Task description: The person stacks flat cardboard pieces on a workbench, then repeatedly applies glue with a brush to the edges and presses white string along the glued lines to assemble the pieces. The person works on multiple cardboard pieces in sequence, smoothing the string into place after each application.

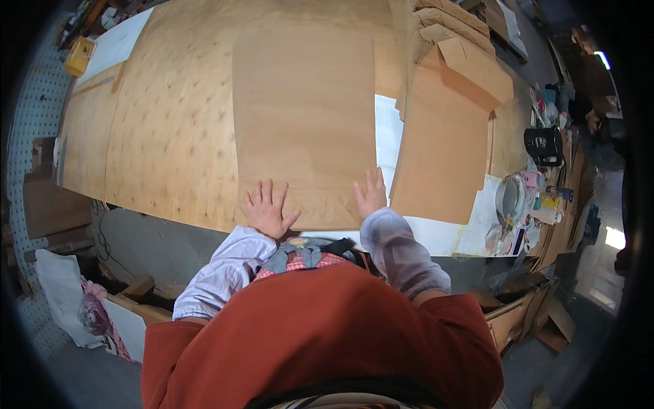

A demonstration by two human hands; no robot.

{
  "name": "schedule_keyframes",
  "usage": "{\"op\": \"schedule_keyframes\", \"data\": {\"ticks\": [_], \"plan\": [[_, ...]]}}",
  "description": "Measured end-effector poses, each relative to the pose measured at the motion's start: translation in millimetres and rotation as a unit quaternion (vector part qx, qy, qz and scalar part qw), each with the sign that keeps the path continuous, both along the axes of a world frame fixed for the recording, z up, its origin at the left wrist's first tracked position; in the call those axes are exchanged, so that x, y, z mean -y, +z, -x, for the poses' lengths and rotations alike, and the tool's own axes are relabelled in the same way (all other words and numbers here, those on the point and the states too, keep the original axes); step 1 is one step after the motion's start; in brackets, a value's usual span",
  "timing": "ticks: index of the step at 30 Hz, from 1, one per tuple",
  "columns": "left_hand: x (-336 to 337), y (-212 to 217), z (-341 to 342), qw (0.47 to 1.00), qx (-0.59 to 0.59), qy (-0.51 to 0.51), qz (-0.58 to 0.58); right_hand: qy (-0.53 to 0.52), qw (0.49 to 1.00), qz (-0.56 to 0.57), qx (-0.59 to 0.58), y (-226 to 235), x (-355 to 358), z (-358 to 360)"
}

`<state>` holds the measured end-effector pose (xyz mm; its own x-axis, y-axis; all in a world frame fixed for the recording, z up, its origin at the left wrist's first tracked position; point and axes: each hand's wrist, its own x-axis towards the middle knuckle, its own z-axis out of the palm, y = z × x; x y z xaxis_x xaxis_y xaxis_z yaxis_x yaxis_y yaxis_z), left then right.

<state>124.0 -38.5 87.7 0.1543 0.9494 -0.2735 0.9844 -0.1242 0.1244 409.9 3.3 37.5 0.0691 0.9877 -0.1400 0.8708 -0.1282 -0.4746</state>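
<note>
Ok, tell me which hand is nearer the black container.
Right. The right hand is at the near right edge of the brown paper, with the black container off to its right; the left hand is farther away, by the near left corner.

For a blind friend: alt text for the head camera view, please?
A person's left hand and right hand rest open at the near end of a brown paper sheet, left of a paper stack, on a wooden table.
</note>
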Motion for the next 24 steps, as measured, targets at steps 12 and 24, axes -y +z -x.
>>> {"op": "schedule_keyframes", "data": {"ticks": [12,24], "plan": [[-21,-96,48,0.935,0.197,0.283,-0.081,-0.017,0.999,-0.02,-0.043,-21,-6,14],[-20,-114,54,0.956,0.168,0.229,-0.076,0.062,0.987,-0.106,-0.104,-65,-11,-6]]}}
